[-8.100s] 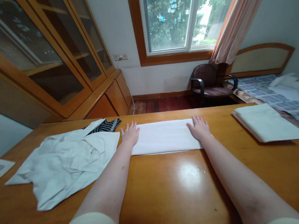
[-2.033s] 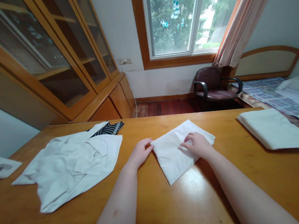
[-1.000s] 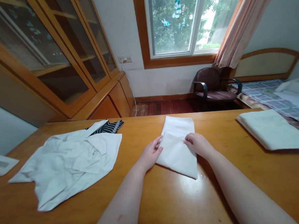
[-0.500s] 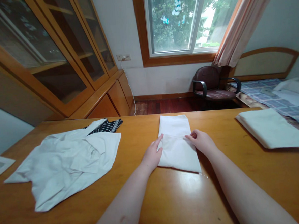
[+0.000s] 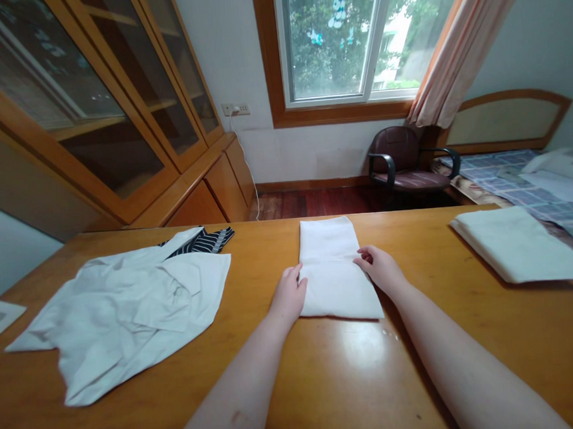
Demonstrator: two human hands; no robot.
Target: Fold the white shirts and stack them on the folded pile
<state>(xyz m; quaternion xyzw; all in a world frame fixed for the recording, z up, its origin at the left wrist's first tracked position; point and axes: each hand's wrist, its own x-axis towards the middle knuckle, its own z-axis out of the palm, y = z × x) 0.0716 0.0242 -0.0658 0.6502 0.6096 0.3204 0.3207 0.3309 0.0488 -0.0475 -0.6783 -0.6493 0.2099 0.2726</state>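
Observation:
A folded white cloth lies flat in the middle of the table, a crease running across its middle. At its left edge is my left hand, with the thumb over the cloth and the fingers along its side, gripping the edge. My right hand pinches the opposite edge near the crease between thumb and fingers. Left of the hands, a loose white garment is spread out and rumpled, with a black-and-white striped piece showing at its top. A folded white stack of cloth rests at the right.
The wooden table ends at a far edge just beyond the cloth. A white object sits at the left side. Behind are a glass-door cabinet, an armchair, a window and a bed.
The folded cloth has shifted slightly left and away from me, and its near edge lies straighter. My left hand has slid from on top of the cloth to its left edge.

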